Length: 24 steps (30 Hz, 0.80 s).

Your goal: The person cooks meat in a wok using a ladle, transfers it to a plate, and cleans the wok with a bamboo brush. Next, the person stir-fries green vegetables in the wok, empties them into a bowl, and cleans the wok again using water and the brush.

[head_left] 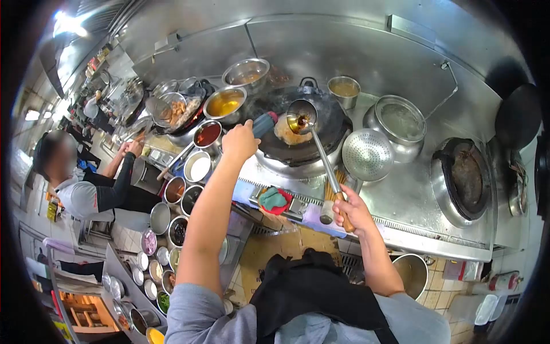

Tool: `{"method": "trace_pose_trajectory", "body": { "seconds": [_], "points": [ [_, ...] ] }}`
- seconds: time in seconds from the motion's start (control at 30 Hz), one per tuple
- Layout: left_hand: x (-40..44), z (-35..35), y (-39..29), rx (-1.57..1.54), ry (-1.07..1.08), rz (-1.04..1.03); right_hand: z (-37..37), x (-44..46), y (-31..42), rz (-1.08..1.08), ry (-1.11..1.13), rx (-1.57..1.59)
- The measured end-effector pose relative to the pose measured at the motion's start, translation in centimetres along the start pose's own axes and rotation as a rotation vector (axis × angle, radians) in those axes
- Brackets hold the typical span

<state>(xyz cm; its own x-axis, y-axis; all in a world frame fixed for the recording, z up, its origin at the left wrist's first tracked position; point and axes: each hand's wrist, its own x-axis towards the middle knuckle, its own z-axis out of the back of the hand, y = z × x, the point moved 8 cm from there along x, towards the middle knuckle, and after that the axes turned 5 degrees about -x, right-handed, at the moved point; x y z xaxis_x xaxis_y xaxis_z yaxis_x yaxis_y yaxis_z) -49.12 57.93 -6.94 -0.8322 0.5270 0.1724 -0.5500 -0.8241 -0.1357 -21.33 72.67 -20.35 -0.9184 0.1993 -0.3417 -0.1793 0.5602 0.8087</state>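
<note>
My left hand [240, 141] is closed around a dark bottle with a red tip [264, 124], held tilted toward the ladle. In my right hand [354, 213] is the wooden handle of a long metal ladle [322, 150]. The ladle's bowl hangs over the wok and has some brown liquid in it. Below the bowl, a pale, light-brown mass of food [289, 135] lies in the black wok [329, 140]. Whether liquid is coming from the bottle I cannot tell.
A perforated strainer [368, 155] and a lidded pot [395, 121] stand right of the wok. Bowls of oil [225, 105] and red sauce [207, 135] stand left. A folded cloth [274, 199] lies at the front edge. A co-worker [80, 192] works at another wok on the left.
</note>
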Motion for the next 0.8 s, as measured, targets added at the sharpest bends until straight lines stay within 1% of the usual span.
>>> {"method": "trace_pose_trajectory", "body": {
  "seconds": [0.03, 0.07, 0.1, 0.13, 0.17, 0.2, 0.23, 0.3, 0.33, 0.37, 0.4, 0.43, 0.47, 0.5, 0.53, 0.57, 0.6, 0.63, 0.67, 0.7, 0.73, 0.77, 0.8],
  "points": [
    [-0.1, 0.5, 0.2, -0.118, -0.094, -0.007, 0.5, 1.0, 0.2, 0.009, 0.008, -0.001],
    [0.0, 0.3, 1.0, -0.228, -0.169, 0.0, 1.7, 2.3, 0.5, 0.069, -0.068, -0.142],
    [0.2, -0.2, 1.4, -0.225, -0.173, 0.002, 2.9, 3.7, 0.8, 0.124, -0.145, -0.283],
    [-0.2, -0.1, 2.2, -0.405, -0.267, 0.027, 3.8, 5.6, 1.3, 0.159, -0.156, -0.428],
    [-0.9, 0.1, 3.2, -0.586, -0.362, 0.058, 4.7, 7.8, 1.6, 0.182, -0.242, -0.564],
    [-1.7, 0.6, 3.3, -0.708, -0.379, 0.119, 5.3, 9.8, 1.9, 0.207, -0.324, -0.704],
    [-2.1, 0.7, 3.9, -0.77, -0.432, 0.129, 5.1, 11.7, 1.9, 0.204, -0.309, -0.717],
    [-3.4, 1.4, 4.7, -0.871, -0.432, 0.196, 4.3, 14.6, 1.4, 0.139, -0.286, -0.581],
    [-4.1, 1.4, 5.4, -0.871, -0.447, 0.215, 3.6, 15.4, 0.5, 0.09, -0.227, -0.408],
    [-4.6, 1.5, 6.0, -0.953, -0.443, 0.198, 3.3, 15.6, 0.6, 0.089, -0.206, -0.422],
    [-5.2, 1.7, 6.8, -1.032, -0.442, 0.178, 3.2, 15.5, 0.5, 0.026, -0.142, -0.363],
    [-6.5, 3.2, 7.2, -1.026, -0.464, 0.196, 2.6, 15.1, 0.3, -0.041, -0.078, -0.306],
    [-7.8, 4.6, 7.5, -1.121, -0.454, 0.173, 2.0, 14.4, 0.5, 0.007, -0.062, -0.42],
    [-8.8, 5.5, 7.9, -1.214, -0.444, 0.147, 1.1, 13.4, 0.3, 0.0, -0.038, -0.434],
    [-9.6, 6.8, 8.9, -1.237, -0.481, 0.086, 0.4, 12.0, 0.1, -0.006, -0.017, -0.426],
    [-11.2, 7.3, 10.6, -1.261, -0.463, 0.18, 0.0, 11.4, -0.3, -0.012, 0.003, -0.417],
    [-12.7, 9.1, 11.5, -1.28, -0.487, 0.121, 0.7, 11.5, -0.8, -0.067, 0.007, -0.277],
    [-14.5, 10.9, 13.1, -1.203, -0.513, 0.138, 1.9, 11.8, -1.0, -0.125, 0.005, -0.137],
    [-17.4, 13.6, 14.1, -1.092, -0.616, 0.193, 3.0, 12.6, -0.9, -0.131, 0.019, -0.143],
    [-20.9, 15.9, 16.5, -0.807, -0.762, 0.418, 2.5, 12.8, -1.0, -0.144, 0.026, -0.155],
    [-23.7, 16.7, 21.3, -0.839, -0.762, 0.356, 2.6, 13.2, 0.0, -0.053, -0.067, -0.296],
    [-27.9, 20.1, 22.2, -0.779, -0.852, 0.509, 2.9, 13.2, 0.7, 0.033, -0.168, -0.432],
    [-31.5, 23.5, 23.6, -0.662, -0.9, 0.57, 3.2, 14.3, 0.2, 0.082, -0.217, -0.479]
  ]
}}
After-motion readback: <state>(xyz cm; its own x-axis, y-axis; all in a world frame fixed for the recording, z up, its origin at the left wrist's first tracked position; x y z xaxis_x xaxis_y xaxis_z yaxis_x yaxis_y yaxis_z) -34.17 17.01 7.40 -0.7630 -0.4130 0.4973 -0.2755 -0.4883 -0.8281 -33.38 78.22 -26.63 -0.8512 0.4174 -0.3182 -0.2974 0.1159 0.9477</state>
